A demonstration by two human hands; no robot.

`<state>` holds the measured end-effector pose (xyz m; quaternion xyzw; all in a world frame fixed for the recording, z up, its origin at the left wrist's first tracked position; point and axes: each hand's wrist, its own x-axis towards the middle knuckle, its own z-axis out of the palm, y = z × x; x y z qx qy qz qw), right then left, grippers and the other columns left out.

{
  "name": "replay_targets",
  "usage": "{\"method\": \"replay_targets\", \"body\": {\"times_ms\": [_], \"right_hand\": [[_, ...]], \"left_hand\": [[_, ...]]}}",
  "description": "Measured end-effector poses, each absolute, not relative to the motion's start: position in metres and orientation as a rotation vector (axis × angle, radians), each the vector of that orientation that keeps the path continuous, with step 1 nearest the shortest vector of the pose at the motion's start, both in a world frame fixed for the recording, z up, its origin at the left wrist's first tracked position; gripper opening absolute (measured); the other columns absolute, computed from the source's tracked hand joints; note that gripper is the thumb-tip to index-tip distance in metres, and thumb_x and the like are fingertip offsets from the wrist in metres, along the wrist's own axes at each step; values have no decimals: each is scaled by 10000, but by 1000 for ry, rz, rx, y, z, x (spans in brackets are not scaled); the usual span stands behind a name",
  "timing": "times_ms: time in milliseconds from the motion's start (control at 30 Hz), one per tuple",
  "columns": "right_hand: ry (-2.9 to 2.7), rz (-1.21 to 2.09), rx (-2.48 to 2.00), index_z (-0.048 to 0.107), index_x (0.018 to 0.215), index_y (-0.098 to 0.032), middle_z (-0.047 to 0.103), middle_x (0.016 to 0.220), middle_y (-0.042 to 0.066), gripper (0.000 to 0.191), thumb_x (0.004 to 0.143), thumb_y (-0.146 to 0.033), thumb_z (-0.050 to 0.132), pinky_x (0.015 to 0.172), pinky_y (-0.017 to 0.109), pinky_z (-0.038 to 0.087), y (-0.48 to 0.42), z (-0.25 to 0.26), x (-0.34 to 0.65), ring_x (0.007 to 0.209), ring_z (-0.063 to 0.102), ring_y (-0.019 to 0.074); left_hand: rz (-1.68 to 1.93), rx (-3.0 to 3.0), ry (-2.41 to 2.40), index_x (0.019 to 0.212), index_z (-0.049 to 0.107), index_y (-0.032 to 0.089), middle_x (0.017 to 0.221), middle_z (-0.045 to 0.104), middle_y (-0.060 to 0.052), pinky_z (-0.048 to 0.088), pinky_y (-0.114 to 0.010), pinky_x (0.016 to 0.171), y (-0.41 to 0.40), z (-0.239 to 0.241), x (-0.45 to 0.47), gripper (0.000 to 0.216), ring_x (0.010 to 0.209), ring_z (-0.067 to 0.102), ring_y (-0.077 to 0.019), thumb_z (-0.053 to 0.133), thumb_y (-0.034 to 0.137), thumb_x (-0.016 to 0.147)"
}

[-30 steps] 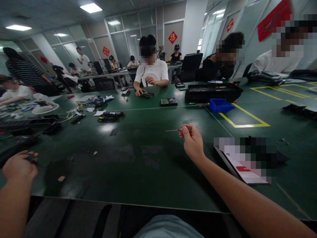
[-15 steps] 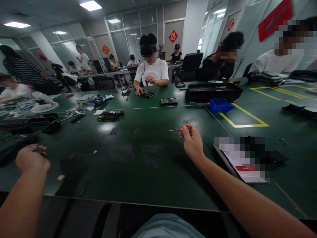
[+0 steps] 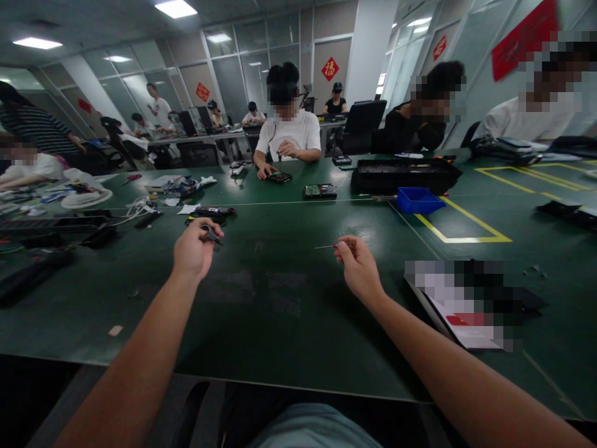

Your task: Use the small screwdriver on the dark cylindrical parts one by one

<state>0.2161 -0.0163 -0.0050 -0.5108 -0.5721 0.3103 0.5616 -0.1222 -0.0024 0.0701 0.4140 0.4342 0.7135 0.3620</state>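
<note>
My right hand (image 3: pixel 357 266) is closed in a pinch on a thin red-handled screwdriver (image 3: pixel 328 246), whose metal shaft points left above the green table (image 3: pixel 280 298). My left hand (image 3: pixel 193 249) is raised over the table's middle, its fingers closed round a small dark part (image 3: pixel 211 234) that I cannot name. The two hands are about a forearm's width apart.
A blue bin (image 3: pixel 416 199) and a long black case (image 3: pixel 405 174) lie beyond my right hand, and a circuit board (image 3: pixel 319 190) sits ahead. A booklet (image 3: pixel 459 311) lies at the right. Cables and tools (image 3: pixel 208 215) clutter the left. Several people sit around the table.
My left hand has swung from the table's left edge to the middle, carrying the small dark part. My right hand and the screwdriver have hardly moved.
</note>
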Motion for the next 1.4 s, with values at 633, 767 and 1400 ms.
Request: {"method": "replay_targets", "body": {"times_ms": [633, 767, 1400], "right_hand": [[-1364, 697, -1184, 657, 916, -215, 716, 770, 34, 241, 933, -435, 559, 709, 363, 532, -21, 5, 216, 712, 676, 204], [-1358, 795, -1132, 659, 987, -205, 750, 860, 63, 266, 919, -453, 590, 791, 414, 569, -19, 1, 214, 795, 718, 222], [-1518, 545, -1344, 637, 730, -231, 638, 595, -9, 359, 905, -543, 605, 579, 317, 422, -24, 11, 218, 548, 566, 170]], "left_hand": [[732, 2200, 1278, 1133, 646, 218, 1143, 657, -88, 455, -475, 996, 4, -12, 7, 265, 1107, 584, -283, 661, 187, 870], [845, 2148, 1259, 1169, 665, 238, 1176, 678, -67, 452, -457, 1031, 7, -11, 1, 313, 1129, 604, -262, 684, 176, 863], [827, 2259, 1276, 1257, 670, 258, 1144, 708, -62, 457, -454, 983, 5, -10, -1, 366, 1084, 610, -269, 695, 267, 892]]}}
